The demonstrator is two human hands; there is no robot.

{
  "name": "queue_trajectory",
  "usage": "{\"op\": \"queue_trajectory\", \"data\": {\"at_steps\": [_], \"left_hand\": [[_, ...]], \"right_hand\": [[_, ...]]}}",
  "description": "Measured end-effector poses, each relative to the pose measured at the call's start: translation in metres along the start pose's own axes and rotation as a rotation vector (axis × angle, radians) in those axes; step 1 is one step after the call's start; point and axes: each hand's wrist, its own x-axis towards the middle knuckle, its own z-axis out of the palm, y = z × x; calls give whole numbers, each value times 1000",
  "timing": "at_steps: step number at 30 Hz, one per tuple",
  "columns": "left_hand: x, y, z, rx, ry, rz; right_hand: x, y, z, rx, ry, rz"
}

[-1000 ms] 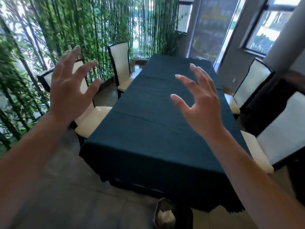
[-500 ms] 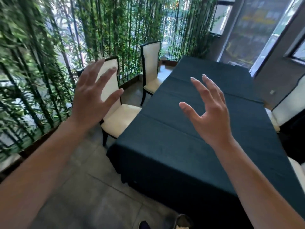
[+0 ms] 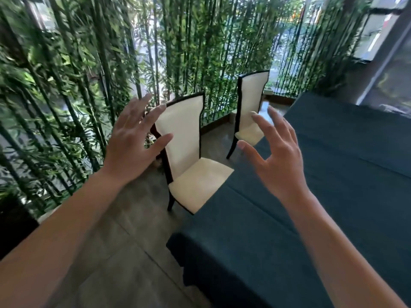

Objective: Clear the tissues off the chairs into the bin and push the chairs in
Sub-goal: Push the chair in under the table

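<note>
Two cream chairs with dark frames stand along the left side of a long table under a dark teal cloth (image 3: 347,178). The near chair (image 3: 195,185) has its seat partly under the table edge, and its seat shows no tissue. The far chair (image 3: 251,103) stands further back, also at the table's side. My left hand (image 3: 131,141) is raised with fingers spread, in front of the near chair's back and apart from it. My right hand (image 3: 278,158) is raised over the table's left edge, fingers apart, holding nothing. No bin or tissue is in view.
A dense bamboo screen (image 3: 73,85) runs along the left and back, close behind the chairs. Grey floor tiles (image 3: 124,252) lie between me and the near chair. A window and grey wall (image 3: 382,63) stand at the far right.
The view has swung left and moved closer to the left-side chairs. The bin at the bottom edge and the right-side chairs have left the frame. Both hands stay raised and spread.
</note>
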Motion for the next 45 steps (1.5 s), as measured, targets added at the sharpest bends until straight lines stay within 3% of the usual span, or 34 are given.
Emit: {"op": "queue_trajectory", "data": {"at_steps": [10,19,24,45], "left_hand": [[53,-117,35,-5,-29,-26],[140,-241,55,-76,-49,110],[173,-289,80,-118,-51,143],[377,-465,228,-124,-115,347]], "right_hand": [[89,-14,111,3,-11,-13],[162,-59,196,-73,80,55],[189,-67,247,-81,27,108],[412,2,429,-143,125,216]]}}
